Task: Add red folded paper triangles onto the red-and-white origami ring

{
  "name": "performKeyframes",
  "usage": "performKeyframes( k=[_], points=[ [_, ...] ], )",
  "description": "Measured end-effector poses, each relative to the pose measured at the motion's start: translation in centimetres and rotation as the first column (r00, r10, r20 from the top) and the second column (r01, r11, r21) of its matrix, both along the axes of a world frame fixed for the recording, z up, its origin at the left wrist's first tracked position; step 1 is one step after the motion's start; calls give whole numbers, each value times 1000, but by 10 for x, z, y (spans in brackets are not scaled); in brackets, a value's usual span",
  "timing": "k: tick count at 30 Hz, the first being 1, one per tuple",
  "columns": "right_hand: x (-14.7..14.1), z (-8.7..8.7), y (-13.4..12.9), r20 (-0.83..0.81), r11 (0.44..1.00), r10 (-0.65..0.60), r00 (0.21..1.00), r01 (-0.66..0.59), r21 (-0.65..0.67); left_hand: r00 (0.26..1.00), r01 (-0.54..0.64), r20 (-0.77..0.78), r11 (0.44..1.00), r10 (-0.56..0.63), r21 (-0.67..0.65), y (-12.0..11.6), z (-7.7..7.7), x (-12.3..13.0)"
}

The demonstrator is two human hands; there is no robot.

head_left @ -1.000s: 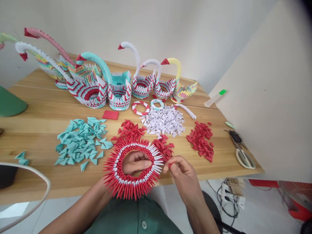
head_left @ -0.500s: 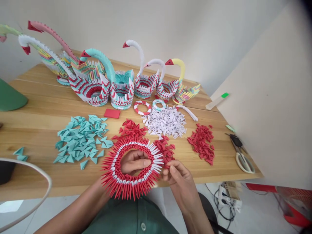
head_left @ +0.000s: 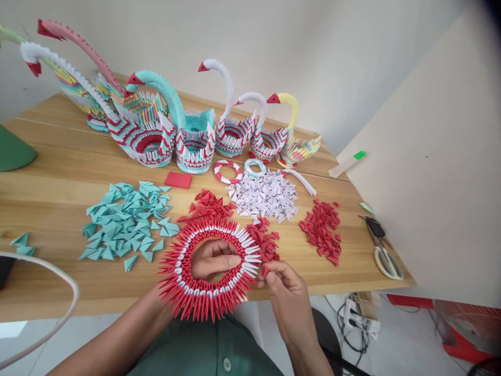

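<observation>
My left hand (head_left: 215, 261) reaches up through the middle of a spiky paper ring (head_left: 186, 290), its thumb pressed on the inner right rim. The ring is built of folded red pieces with a white row, and white points stick out on its right side. Just right of it, my right hand (head_left: 287, 287) pinches a small folded red paper triangle (head_left: 265, 271) between thumb and fingertips. Beyond the right fingers lies a small heap of red paper triangles (head_left: 266, 241). Another red heap (head_left: 211, 204) sits behind the ring.
Turquoise triangles (head_left: 125, 222) are heaped at left, white triangles (head_left: 266, 193) at centre back, more red triangles (head_left: 321, 230) at right. Finished paper swans (head_left: 195, 151) stand in a row at the back. Scissors (head_left: 387, 261) lie near the right edge; a white cable (head_left: 58, 277) curves at left.
The red triangle now shows between my right fingertips, which have turned slightly. The whole view has shifted a little; the ring stays in my left hand.
</observation>
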State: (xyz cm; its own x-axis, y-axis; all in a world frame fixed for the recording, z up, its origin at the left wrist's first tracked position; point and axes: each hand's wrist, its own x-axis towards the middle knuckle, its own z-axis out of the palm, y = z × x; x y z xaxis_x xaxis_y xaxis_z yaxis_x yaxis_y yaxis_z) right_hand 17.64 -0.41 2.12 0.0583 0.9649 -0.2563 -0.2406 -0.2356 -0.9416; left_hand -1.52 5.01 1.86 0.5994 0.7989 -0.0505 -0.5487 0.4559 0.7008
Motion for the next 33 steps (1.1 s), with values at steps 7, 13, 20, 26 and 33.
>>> performKeyframes(
  k=[7, 13, 20, 26, 33],
  points=[
    [-5, 3, 1, -35, 999, 36, 999, -36, -3, 997, -4, -79, 999, 7, 36, 0, -1, -3],
    [-8, 4, 1, -135, 999, 46, 990, -47, -1, 988, 2, -155, 1000, 0, 11, 2, 0, -1],
    [-9, 1, 1, -177, 999, 45, 983, -49, -14, 988, -1, -154, 999, 8, 50, 3, -7, -2],
    [-9, 1, 2, -143, 999, 46, 989, -49, -14, 987, -15, -160, 999, 23, 51, 2, -8, -2],
    [-10, 2, 1, -112, 999, 41, 993, -45, -29, 994, -4, -111, 1000, 4, -5, 2, -2, 0]
  ],
)
